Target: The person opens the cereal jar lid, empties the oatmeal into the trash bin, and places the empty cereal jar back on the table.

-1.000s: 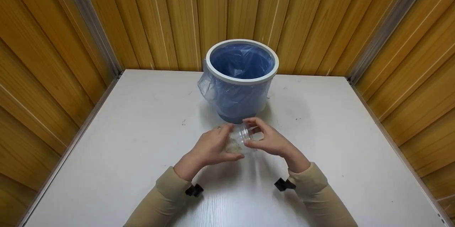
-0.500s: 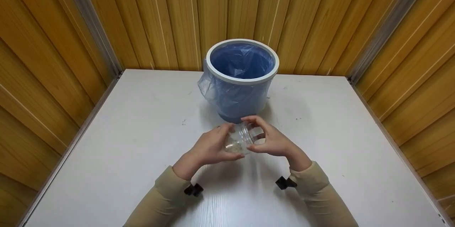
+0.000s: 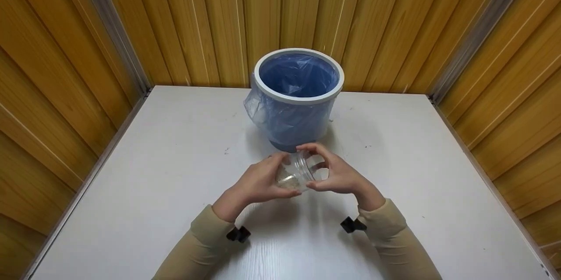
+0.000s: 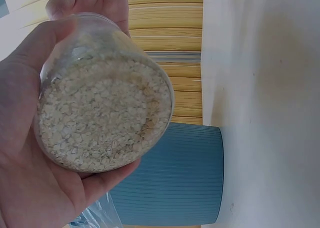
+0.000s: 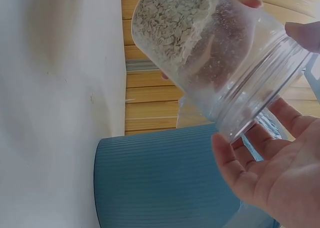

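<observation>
A clear jar [image 3: 292, 174] lies tilted on its side in the air between my two hands, in front of the bin. Pale flakes like oats [image 4: 102, 115] fill its base end. My left hand [image 3: 260, 180] grips the jar's body, thumb on the near side and fingers round the far side. At the ringed mouth end [image 5: 260, 87], my right hand [image 3: 339, 175] holds the rim between thumb and fingertips, its palm apart from the jar. Whether a clear lid sits over the mouth I cannot tell.
Just beyond the hands stands a blue bin [image 3: 298, 122] with a pale rim and a clear plastic liner [image 3: 256, 104] hanging over its left side. A white table [image 3: 184, 153] carries it. Wood-look panels [image 3: 219, 21] enclose the back and sides.
My right hand has shifted slightly at the jar's mouth end, its thumb moving a little right and down. The jar has turned slightly; my left hand stays nearly in place.
</observation>
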`<state>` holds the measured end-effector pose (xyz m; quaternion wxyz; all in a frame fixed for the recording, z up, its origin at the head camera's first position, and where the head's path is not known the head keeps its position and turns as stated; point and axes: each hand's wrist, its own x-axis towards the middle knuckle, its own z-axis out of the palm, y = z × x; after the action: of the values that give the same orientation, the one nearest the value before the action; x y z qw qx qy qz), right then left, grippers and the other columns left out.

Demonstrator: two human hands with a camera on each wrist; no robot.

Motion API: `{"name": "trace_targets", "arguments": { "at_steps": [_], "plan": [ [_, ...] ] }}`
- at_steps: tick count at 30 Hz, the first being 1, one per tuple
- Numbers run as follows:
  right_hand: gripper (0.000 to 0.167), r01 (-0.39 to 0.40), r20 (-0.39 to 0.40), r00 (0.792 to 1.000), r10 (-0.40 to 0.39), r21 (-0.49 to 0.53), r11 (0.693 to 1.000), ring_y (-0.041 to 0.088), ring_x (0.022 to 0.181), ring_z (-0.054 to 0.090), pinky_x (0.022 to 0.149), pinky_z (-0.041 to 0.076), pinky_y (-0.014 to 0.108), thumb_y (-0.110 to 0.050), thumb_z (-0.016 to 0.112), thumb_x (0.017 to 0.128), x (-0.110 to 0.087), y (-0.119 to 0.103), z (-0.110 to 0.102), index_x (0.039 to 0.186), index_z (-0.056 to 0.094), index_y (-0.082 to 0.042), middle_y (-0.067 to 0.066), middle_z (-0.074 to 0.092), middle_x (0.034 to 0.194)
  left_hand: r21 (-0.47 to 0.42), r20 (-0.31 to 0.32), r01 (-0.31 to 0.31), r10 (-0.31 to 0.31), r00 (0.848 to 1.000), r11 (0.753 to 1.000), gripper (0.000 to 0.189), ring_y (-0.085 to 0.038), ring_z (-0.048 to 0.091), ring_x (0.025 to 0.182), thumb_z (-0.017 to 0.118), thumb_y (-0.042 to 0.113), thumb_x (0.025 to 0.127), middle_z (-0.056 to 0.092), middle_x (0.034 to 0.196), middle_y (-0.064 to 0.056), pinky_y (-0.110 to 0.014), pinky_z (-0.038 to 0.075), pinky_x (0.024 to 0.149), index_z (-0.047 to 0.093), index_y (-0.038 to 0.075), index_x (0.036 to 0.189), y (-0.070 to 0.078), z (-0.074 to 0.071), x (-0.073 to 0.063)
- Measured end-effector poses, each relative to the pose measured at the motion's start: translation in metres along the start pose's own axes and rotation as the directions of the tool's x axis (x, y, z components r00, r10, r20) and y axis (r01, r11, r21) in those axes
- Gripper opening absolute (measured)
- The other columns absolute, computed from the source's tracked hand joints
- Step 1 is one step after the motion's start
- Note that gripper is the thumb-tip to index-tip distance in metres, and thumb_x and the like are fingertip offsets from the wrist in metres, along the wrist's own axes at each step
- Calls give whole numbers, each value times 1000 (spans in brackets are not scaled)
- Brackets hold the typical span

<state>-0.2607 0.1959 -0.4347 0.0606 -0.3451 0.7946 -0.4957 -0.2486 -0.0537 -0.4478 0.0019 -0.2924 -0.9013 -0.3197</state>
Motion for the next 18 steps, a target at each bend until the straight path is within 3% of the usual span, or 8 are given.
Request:
{"name": "trace_targets", "arguments": {
  "at_steps": [5,12,18],
  "plan": [
    [79,8,1,1000,-8,-7,1000,32,127,48,96,54,57,-3,82,77,-1,0,-1,148,48,-12,10,51,141,-21,12,-1,1,1000,1000,88,-22,66,107,85,53,78,66,129,-10,-41,57,89,48,10,145,0,-1,0],
    [80,19,5,1000,-19,-9,1000,33,127,48,96,55,44,0,82,76,-2,-1,-2,147,49,-15,7,51,141,-51,34,15,-13,999,999,87,-22,65,108,84,54,79,65,131,-10,-43,56,91,48,11,146,0,-2,0],
    [80,29,3,1000,-29,-9,1000,34,128,49,96,55,42,1,81,75,-2,-1,-3,147,49,-14,8,51,141,-67,28,11,-9,1000,998,86,-22,65,110,84,53,79,65,131,-10,-43,56,92,48,12,146,-2,-1,0]
  ]
}}
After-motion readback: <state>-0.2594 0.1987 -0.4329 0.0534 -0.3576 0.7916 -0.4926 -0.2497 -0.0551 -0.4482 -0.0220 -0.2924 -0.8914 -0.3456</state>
